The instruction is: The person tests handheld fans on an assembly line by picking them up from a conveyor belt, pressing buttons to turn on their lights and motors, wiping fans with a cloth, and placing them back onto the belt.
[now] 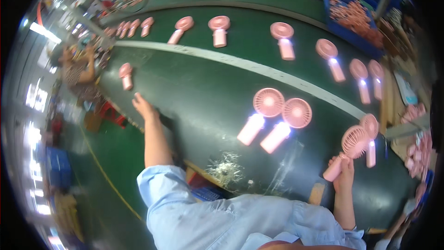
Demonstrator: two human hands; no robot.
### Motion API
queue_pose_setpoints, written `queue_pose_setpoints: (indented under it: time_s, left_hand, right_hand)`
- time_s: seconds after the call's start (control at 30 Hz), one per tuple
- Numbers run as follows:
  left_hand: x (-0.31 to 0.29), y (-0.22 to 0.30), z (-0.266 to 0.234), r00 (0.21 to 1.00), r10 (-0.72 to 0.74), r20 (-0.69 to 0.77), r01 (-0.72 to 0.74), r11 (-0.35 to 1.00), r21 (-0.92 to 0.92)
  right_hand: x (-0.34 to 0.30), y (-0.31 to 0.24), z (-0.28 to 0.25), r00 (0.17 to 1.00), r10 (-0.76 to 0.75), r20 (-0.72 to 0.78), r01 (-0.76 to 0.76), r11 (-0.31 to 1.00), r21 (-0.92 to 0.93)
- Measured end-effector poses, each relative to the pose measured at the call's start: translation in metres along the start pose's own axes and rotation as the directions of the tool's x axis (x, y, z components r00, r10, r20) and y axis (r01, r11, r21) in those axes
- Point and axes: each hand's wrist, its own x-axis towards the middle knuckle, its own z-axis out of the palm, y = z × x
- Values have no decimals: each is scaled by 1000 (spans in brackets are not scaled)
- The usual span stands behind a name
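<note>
My right hand (pixel 343 176) is closed around the handle of a pink handheld fan (pixel 355 141), its round grille tilted up. Just behind that one, another pink fan (pixel 371 153) lies on the green bench (pixel 199 111). My left arm stretches out to the left, and my left hand (pixel 145 107) is empty with its fingers extended. A little beyond its fingertips, a single small fan (pixel 126 76) rests on the bench without touching them. Between my arms lie two fans side by side, a left one (pixel 268 103) and a right one (pixel 297 113), lights glowing at their handles.
Past a white line (pixel 240 62), several pink fans lie spaced along the green belt. A blue crate (pixel 354 16) of pink parts stands at the far right. Whitish scraps (pixel 226 169) lie near the bench's front edge. Another person (pixel 79 67) sits at the far left.
</note>
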Motion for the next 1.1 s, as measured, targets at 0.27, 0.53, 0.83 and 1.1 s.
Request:
queue_pose_setpoints:
  time_s: [0.27, 0.53, 0.83, 1.1]
  left_hand:
    - [-172, 73, 74, 513, 245, 823, -299, 949, -97]
    - [-381, 123, 83, -274, 530, 802, -751, 403, -523]
    - [-405, 89, 80, -206, 527, 825, -915, 195, -352]
    - [-398, 93, 71, -121, 508, 853, -935, 231, -270]
  right_hand:
    - [8, -10, 10, 991, 18, 132, -32, 994, 105]
    - [-17, -39, -18, 973, -228, 44, 231, 931, -283]
    - [-44, -74, -63, 703, -709, 62, 432, 356, -829]
    - [-45, -87, -132, 630, -775, 52, 218, 112, -969]
